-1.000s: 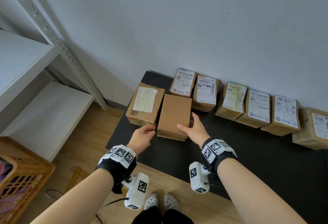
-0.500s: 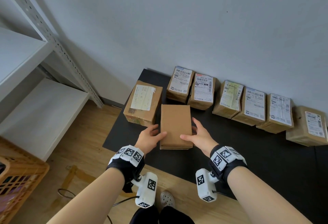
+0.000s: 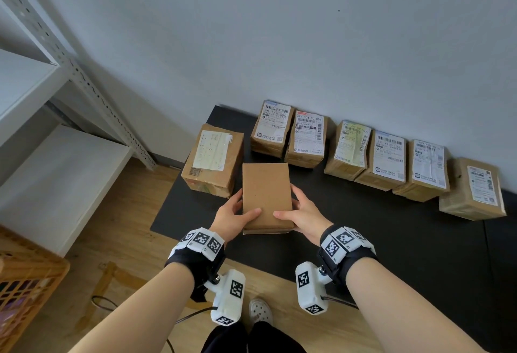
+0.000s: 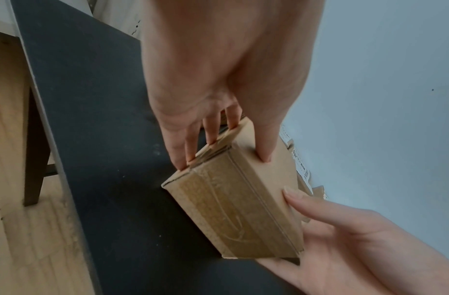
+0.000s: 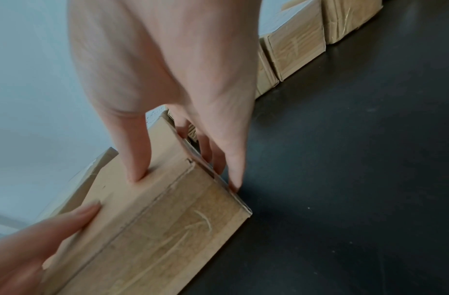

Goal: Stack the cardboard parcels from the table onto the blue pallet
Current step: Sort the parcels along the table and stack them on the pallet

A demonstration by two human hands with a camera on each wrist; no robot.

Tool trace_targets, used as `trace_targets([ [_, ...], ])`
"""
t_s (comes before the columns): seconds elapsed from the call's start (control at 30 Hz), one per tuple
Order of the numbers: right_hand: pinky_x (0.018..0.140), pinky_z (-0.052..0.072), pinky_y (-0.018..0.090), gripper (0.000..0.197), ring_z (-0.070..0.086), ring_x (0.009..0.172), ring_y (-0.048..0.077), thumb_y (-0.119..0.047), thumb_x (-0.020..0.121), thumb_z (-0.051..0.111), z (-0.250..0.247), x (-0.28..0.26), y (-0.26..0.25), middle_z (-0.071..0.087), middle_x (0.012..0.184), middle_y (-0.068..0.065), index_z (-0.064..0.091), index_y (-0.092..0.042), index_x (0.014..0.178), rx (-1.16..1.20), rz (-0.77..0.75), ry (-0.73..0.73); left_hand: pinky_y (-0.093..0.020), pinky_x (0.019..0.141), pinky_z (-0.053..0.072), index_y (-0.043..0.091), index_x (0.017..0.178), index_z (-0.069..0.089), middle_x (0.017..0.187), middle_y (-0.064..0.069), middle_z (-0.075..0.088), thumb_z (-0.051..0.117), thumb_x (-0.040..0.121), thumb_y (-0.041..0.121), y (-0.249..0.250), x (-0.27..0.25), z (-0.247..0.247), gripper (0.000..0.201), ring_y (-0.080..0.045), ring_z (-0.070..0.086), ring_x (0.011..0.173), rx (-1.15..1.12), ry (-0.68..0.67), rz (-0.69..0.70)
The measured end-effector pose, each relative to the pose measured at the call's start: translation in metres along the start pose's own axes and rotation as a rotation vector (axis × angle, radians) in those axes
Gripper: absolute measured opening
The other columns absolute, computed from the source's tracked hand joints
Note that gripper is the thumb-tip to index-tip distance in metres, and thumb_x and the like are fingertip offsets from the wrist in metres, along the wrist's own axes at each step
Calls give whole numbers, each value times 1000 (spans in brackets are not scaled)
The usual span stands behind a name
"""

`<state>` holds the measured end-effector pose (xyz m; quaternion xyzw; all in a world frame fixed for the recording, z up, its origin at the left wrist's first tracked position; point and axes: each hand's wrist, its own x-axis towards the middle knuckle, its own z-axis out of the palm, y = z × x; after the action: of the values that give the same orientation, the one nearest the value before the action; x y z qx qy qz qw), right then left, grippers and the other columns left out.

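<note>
Above the black table (image 3: 391, 241), near its front-left corner, you grasped the plain parcel (image 3: 265, 196) from both sides: left hand (image 3: 232, 218) and right hand (image 3: 305, 217), thumbs on top, fingers underneath.

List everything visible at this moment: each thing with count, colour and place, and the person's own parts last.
Plain parcel: 1, brown, held just over the table's near edge.
Labelled parcels: 7, brown with white labels; six in a row along the wall, one larger at the table's left end.
Table: 1, black, against the wall.
Shelving: 1, white, at left.
Crate: 1, orange, bottom left on the wood floor.
Wall: grey, behind the table.
Shoes: one white shoe seen, by the person's feet.
Wrist cameras: 2, white with black markers, under the wrists.
Left hand: grips the plain parcel's left side.
Right hand: grips its right side.
</note>
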<state>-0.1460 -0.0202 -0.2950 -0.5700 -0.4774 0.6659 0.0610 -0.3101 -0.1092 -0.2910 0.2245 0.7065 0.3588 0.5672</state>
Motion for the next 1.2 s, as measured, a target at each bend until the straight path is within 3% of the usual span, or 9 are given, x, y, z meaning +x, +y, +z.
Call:
trace_targets([
  [0.2, 104, 41, 53, 90, 40, 131, 25, -9, 79, 72, -3, -13, 14, 39, 146, 1, 21, -42, 145, 11, -19, -33, -44, 104, 43, 30, 147, 22, 141, -2, 46, 70, 81, 30, -6, -18, 9, 81, -21, 49, 125, 39, 35, 16],
  [0.4, 106, 40, 50, 87, 43, 129, 23, -7, 82, 69, -10, -60, 25, 42, 144, 1, 20, -36, 147, 89, -79, 30, -38, 98, 48, 29, 146, 26, 132, 0, 53, 68, 84, 25, 2, -52, 26, 75, -16, 55, 108, 103, -2, 102],
  [0.77, 102, 44, 50, 87, 47, 125, 25, -6, 81, 69, -31, -176, 62, 46, 139, 3, 20, -37, 146, 373, -208, 348, -44, 99, 48, 29, 147, 24, 135, -1, 52, 69, 82, 26, 36, -103, 74, 78, -21, 56, 115, 313, -344, 263],
  [0.93, 101, 45, 45, 80, 49, 119, 19, -6, 85, 64, -57, -246, 94, 48, 137, 1, 22, -33, 147, 461, -252, 529, -41, 97, 49, 28, 146, 26, 135, -1, 52, 69, 83, 23, 42, -140, 130, 76, -20, 58, 114, 389, -523, 311],
  [1.2, 104, 42, 50, 83, 50, 122, 21, -4, 83, 66, -124, -352, 155, 49, 138, 4, 21, -29, 148, 593, -319, 788, -41, 96, 50, 29, 146, 25, 137, -1, 51, 67, 84, 19, 51, -213, 250, 76, -20, 58, 114, 446, -783, 405],
])
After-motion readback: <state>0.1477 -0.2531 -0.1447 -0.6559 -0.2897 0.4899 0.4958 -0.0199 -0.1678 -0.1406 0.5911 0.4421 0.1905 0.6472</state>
